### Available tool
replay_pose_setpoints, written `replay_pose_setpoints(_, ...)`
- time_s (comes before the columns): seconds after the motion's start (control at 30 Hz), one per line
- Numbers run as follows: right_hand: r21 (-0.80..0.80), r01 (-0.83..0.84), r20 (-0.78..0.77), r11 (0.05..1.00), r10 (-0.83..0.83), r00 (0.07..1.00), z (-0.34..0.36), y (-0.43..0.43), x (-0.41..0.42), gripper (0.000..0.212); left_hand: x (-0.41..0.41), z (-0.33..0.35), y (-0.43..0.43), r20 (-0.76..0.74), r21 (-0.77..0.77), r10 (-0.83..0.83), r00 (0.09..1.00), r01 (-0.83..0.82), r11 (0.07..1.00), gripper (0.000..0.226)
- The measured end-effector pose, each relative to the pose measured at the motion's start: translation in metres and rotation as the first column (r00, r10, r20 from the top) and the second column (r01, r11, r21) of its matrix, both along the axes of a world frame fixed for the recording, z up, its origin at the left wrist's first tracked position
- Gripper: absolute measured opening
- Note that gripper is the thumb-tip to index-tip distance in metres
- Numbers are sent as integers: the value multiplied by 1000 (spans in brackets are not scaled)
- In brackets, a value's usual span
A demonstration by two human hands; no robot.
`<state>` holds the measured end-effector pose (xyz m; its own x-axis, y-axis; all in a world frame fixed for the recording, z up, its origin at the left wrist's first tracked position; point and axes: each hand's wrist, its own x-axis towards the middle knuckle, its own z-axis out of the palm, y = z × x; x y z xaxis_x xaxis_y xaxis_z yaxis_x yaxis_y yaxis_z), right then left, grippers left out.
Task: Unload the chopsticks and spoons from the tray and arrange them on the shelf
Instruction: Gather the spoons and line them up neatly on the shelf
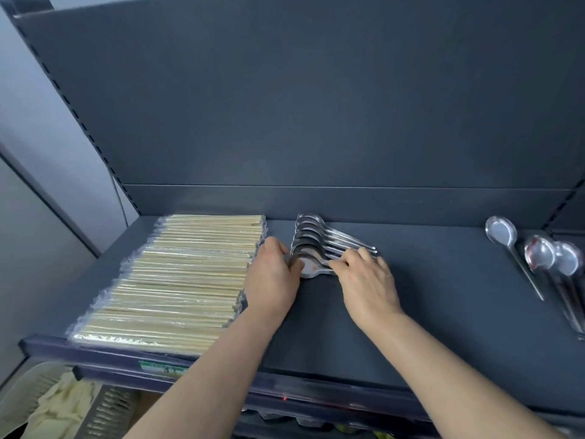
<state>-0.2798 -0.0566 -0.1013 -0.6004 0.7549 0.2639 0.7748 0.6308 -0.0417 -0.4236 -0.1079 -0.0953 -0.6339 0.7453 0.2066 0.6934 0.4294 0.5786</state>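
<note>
Spoon (311, 267) in left grip (272, 277), right grip (367, 283).

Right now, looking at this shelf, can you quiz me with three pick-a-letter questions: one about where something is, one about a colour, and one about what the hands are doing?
1. Where are the wrapped chopsticks?
A) left of the spoon row
B) right of it
C) on top of it

2. What colour is the shelf?
A) red
B) dark grey
C) white

3. What are the left hand and right hand doing?
A) hanging idle
B) lifting chopsticks
C) holding the nearest spoon

Answers:
1 A, the packs lie on the left side, next to the left hand.
2 B, its floor and back panel are dark grey.
3 C, the left hand is at the spoon's bowl and the right hand at its handle.
</note>
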Motion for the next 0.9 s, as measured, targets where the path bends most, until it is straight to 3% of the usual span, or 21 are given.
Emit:
replay_pose_setpoints(0.13, 68, 20, -55, 998, -16, 998, -2, 1, 0, 35, 7, 6, 5, -133, -3, -106, 985, 106, 994, 16)
replay_pose_setpoints(0.27, 95, -31, -87, 995, 40, 995, -1, 4, 12, 36, 27, 12, 20, -159, -29, -257, 953, 256, 966, 8)
replay_pose_setpoints(0.5, 69, 188, -73, 980, -183, 980, -1, 23, 92, 36, 89, 8, 63, -143, -148, -448, 882, 429, 891, 13)
replay_pose_setpoints(0.73, -27, 479, -44, 877, -480, 876, 9, 36, 199, 36, 195, 9, 109, 55, -186, -624, 780, 622, 761, 18)
replay_pose_setpoints(0.9, -114, 624, -58, 773, -632, 773, 14, 51, 256, 37, 249, 9, 139, 165, -152, -608, 776, 629, 762, 32)
